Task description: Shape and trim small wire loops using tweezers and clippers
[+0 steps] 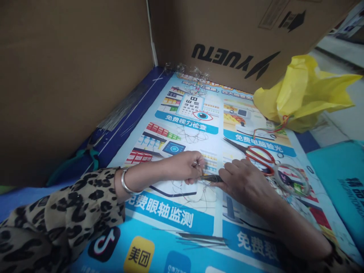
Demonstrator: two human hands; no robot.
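At the middle of the head view, my left hand [189, 166] is closed in a pinch on thin wire [196, 163], fine and hard to follow. My right hand [241, 177] grips dark-jawed pliers [210, 178], whose handles are mostly hidden in the palm. The jaw tips meet the fingertips of my left hand; whether they bite on the wire I cannot tell. Beneath both hands spreads a tangle of thin looped wire [187, 192]. Scissors with red-orange handles [261, 149] lie just beyond my right hand, beside a clear ring like a tape roll [294, 179].
A printed poster [170, 216] covers the work surface. Straight wires lie in front [201, 239] and at left [125, 108], near teal-handled pliers [93, 157]. Cardboard walls [182, 34] rise behind and left. A yellow bag [301, 91] and a teal bag [341, 182] sit at right.
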